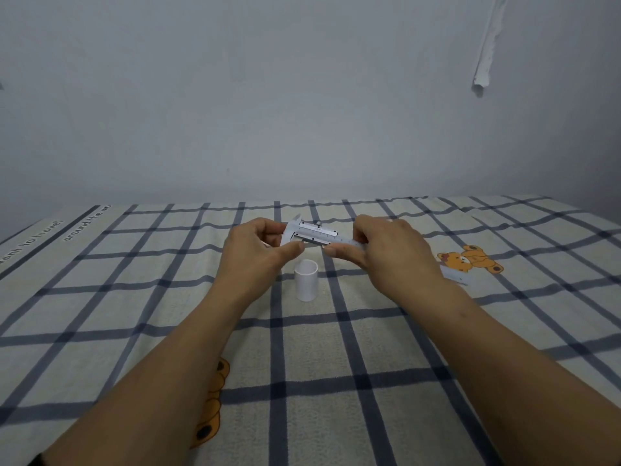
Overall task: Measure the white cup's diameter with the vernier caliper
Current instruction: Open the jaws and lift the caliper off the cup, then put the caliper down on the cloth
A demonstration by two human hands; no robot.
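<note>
Checked cloth (336, 348) | both hands grip vernier caliper (316, 234) — above upright white cup (306, 280)

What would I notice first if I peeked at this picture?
Two bare hands, left hand and right hand, hold a silver metal vernier caliper in the air at the middle. Just below stands a small white cylindrical cup, upright on the blue-checked cloth.
</note>
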